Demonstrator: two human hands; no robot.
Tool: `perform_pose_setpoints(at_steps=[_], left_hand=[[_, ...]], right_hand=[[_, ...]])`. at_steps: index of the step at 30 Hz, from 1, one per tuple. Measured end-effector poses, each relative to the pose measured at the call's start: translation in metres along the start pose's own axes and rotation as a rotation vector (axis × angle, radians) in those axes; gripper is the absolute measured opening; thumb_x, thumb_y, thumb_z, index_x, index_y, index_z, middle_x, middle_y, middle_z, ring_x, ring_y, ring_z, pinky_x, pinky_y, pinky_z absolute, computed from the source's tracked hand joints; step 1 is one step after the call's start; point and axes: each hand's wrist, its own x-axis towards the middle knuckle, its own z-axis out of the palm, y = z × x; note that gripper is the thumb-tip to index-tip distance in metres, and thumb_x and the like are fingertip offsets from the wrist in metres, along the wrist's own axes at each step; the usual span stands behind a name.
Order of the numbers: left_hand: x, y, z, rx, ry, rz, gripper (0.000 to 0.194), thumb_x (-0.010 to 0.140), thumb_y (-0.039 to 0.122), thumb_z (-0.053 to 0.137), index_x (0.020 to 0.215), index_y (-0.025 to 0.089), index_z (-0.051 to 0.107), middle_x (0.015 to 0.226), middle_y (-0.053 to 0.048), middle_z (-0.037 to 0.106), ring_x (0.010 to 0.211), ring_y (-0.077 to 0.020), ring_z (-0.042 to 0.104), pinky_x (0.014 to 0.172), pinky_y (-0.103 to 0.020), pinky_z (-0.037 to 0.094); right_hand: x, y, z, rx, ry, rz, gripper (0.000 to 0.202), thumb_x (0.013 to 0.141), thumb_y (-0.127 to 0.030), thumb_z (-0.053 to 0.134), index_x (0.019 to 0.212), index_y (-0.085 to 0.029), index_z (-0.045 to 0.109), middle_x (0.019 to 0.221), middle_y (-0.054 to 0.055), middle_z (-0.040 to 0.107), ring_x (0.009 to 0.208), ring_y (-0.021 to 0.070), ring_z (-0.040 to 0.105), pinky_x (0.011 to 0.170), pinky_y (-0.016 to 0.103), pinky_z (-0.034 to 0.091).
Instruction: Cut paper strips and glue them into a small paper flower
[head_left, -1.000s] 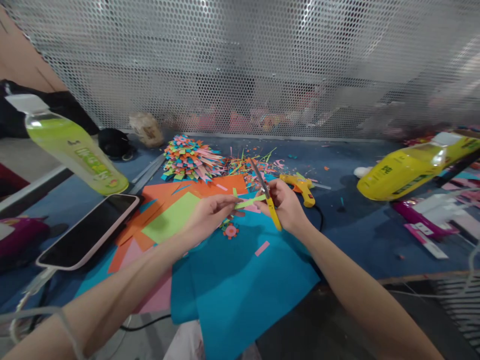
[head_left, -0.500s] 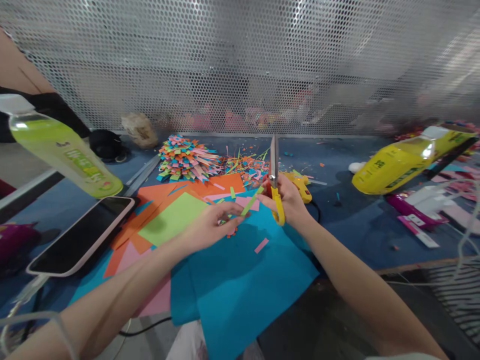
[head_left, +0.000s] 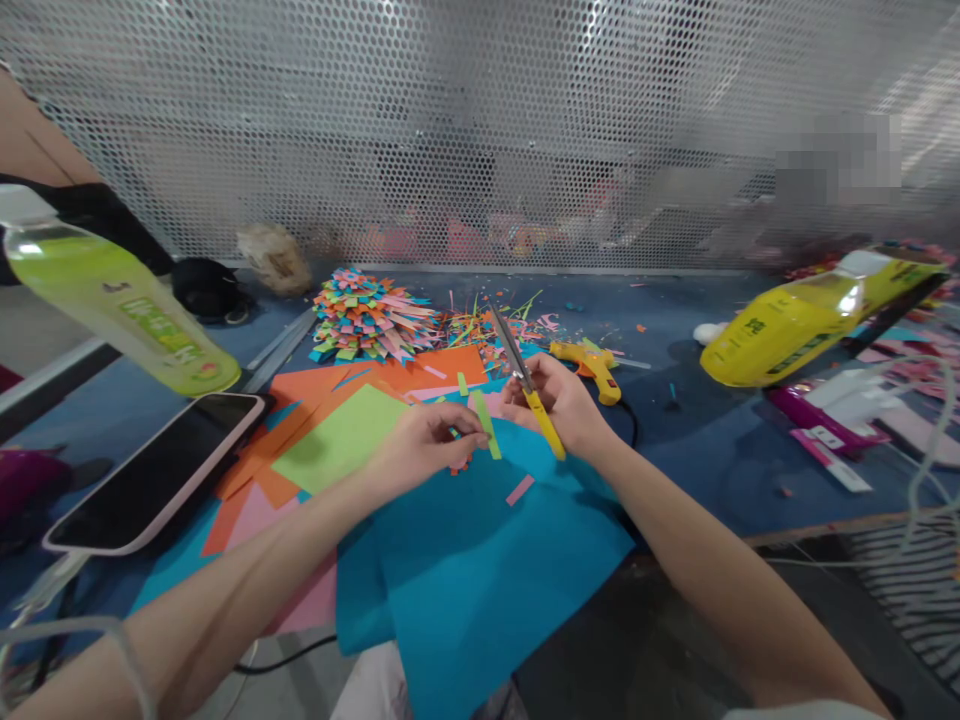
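Observation:
My left hand [head_left: 427, 442] pinches a narrow light-green paper strip [head_left: 485, 412] at its fingertips. Small multicoloured bits [head_left: 459, 465] peek out under those fingers; whether they are held too I cannot make out. In my right hand [head_left: 564, 402] is a pair of scissors [head_left: 513, 348] with a yellow handle, its blades pointing up and to the left, close beside the strip. Both hands hover over a blue paper sheet [head_left: 480, 570], on which a short pink strip [head_left: 520, 490] lies. A light-green sheet [head_left: 341, 440] rests left of my hands among orange and pink ones.
Behind the sheets stand a multicoloured cone of paper strips [head_left: 367, 315] and scattered scraps [head_left: 499, 325]. A yellow glue gun [head_left: 592, 367] lies right of them. Bottles stand left [head_left: 112, 300] and right [head_left: 780, 325]. A phone [head_left: 157, 470] lies left; a perforated metal screen [head_left: 480, 130] backs the table.
The scissors have tipped from nearly upright toward the left. The green strip has swung from leaning right to leaning left, and the right hand has shifted slightly left.

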Motion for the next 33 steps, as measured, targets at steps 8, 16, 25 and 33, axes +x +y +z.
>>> perform_pose_setpoints(at_steps=[8, 16, 25, 33], left_hand=[[0.003, 0.006, -0.016, -0.11, 0.465, 0.075, 0.025, 0.072, 0.039, 0.066, 0.075, 0.015, 0.064, 0.067, -0.003, 0.068, 0.054, -0.0091, 0.055, 0.048, -0.019, 0.04], [0.001, 0.012, -0.023, -0.174, 0.589, 0.19, 0.018, 0.076, 0.033, 0.061, 0.071, 0.016, 0.058, 0.068, -0.002, 0.068, 0.057, -0.0086, 0.055, 0.052, -0.02, 0.041], [0.0, 0.015, -0.021, -0.187, 0.62, 0.202, 0.019, 0.077, 0.033, 0.062, 0.072, 0.015, 0.057, 0.068, -0.002, 0.066, 0.054, -0.0069, 0.053, 0.05, -0.019, 0.041], [0.001, 0.012, -0.019, -0.227, 0.605, 0.2, 0.014, 0.073, 0.027, 0.065, 0.069, 0.015, 0.061, 0.06, 0.001, 0.063, 0.05, -0.0058, 0.052, 0.047, -0.017, 0.04]], right_hand=[[-0.003, -0.004, -0.008, -0.267, -0.062, 0.093, 0.031, 0.069, -0.034, 0.065, 0.084, -0.022, 0.041, 0.081, -0.001, 0.054, 0.074, 0.0148, 0.054, 0.066, 0.03, 0.045], [-0.006, -0.004, -0.012, -0.561, -0.131, 0.165, 0.026, 0.068, -0.031, 0.064, 0.078, -0.02, 0.043, 0.074, -0.002, 0.051, 0.069, 0.0145, 0.049, 0.06, 0.027, 0.039], [-0.008, -0.005, -0.011, -0.511, -0.173, 0.219, 0.024, 0.07, -0.033, 0.062, 0.083, -0.021, 0.046, 0.074, -0.002, 0.054, 0.065, 0.0135, 0.049, 0.058, 0.027, 0.038], [-0.007, -0.007, -0.011, -0.503, -0.177, 0.229, 0.028, 0.068, -0.035, 0.064, 0.082, -0.019, 0.046, 0.069, -0.003, 0.046, 0.061, 0.0106, 0.041, 0.056, 0.025, 0.034]])
